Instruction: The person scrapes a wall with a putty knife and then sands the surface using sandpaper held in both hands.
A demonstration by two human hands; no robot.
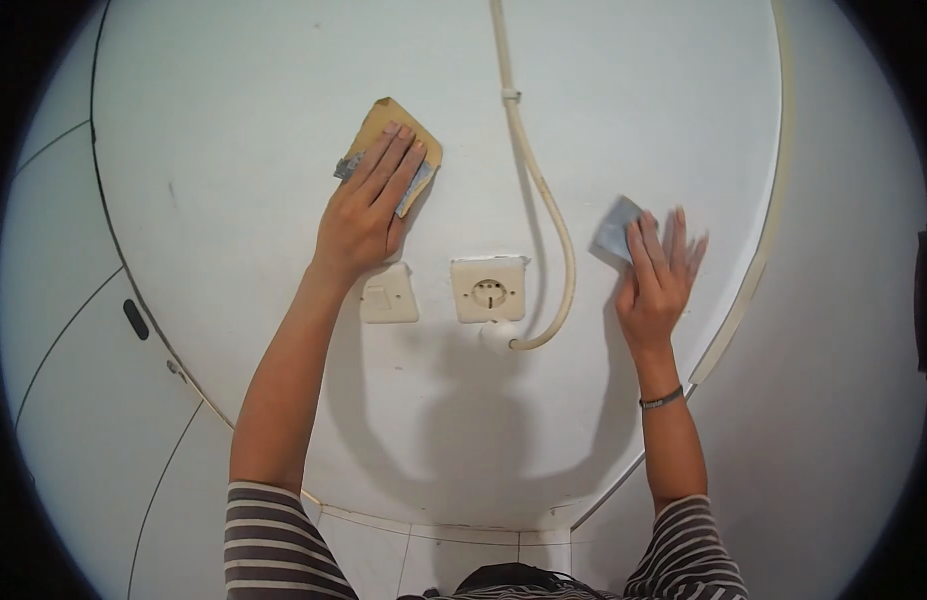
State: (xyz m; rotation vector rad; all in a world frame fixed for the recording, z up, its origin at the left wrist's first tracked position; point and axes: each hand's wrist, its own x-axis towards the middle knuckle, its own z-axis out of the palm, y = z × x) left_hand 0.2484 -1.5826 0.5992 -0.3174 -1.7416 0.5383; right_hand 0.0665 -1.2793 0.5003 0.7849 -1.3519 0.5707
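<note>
Pressed to the white wall (283,110), my left hand (368,205) lies over a tan, sandpaper-like sheet (381,118) with a grey-blue part showing at its lower edge. The fingers are together on top of the sheet. On the right, my right hand (658,275) holds a small grey-blue sheet (616,232) against the wall by its edge, with the other fingers spread and slightly blurred. A cream switch (387,295) sits just below my left hand. The cream socket (488,291) is between my two hands.
A cream cable (558,230) runs down the wall and curves to a white plug (499,334) under the socket. A pale strip (751,300) edges the wall at right. Tiles (368,545) show at the bottom, and panels with dark seams stand at left.
</note>
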